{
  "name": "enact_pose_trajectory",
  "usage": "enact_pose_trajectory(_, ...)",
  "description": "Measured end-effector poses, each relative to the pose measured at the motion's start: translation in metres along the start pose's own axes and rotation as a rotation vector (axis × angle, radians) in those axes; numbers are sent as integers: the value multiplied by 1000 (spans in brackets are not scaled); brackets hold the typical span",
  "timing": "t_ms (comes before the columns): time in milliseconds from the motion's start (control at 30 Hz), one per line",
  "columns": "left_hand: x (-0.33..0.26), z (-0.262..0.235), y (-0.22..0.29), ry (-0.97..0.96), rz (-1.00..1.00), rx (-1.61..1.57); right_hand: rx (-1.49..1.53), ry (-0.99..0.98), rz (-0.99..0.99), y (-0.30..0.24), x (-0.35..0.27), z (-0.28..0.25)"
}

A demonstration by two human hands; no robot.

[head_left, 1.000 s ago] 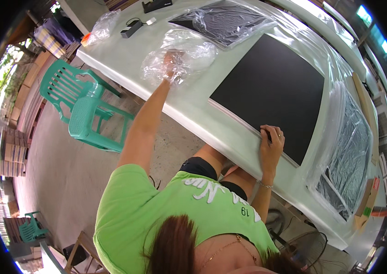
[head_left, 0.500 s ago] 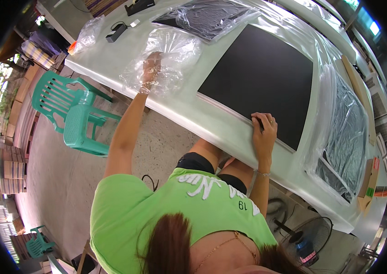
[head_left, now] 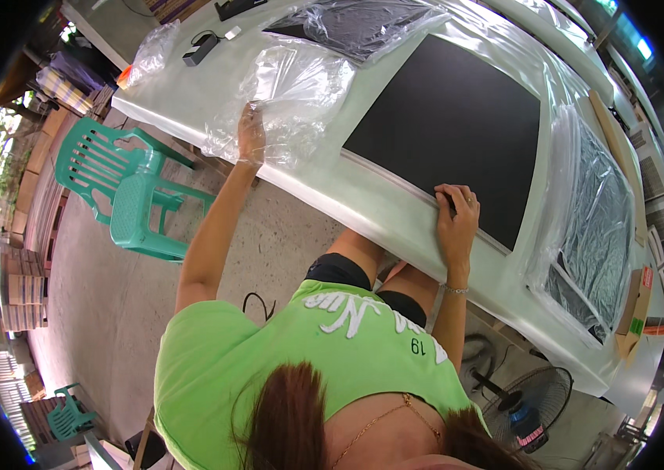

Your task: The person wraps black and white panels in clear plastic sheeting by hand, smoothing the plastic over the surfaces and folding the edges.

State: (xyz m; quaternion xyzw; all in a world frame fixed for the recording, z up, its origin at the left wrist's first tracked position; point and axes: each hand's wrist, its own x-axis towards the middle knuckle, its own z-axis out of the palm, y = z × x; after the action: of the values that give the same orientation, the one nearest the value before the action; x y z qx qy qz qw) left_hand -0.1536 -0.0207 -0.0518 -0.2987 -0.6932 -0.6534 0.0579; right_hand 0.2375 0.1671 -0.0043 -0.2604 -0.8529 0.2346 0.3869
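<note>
Head view: the left hand (head_left: 250,135) grips a clear plastic bag (head_left: 293,90) at the table's (head_left: 363,200) near edge, toward its left end. The right hand (head_left: 455,215) lies with its fingers closed over the near edge of a black panel (head_left: 449,129), which lies flat just beside the bag, mid-table.

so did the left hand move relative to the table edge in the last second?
Yes. The left hand, gripping the clear plastic bag, has drawn back toward the near edge of the table and now sits almost on it; the bag came along.
</note>
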Motion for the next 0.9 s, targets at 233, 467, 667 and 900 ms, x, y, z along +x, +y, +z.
enact_pose_trajectory(233, -54, -7, 40, -19, 82, 211, -19, 1, -4, 0, -2, 1)
enact_pose_trajectory(467, -82, -38, 79, -20, -171, -15, -26, 6, -16, 1, -1, 1)
enact_pose_trajectory(667, -84, -75, 89, 72, -279, -367, -34, -28, -10, -5, 0, 1)
enact_pose_trajectory(900, -77, -79, 90, 138, -335, -342, 151, -266, -467, -101, 35, 84)
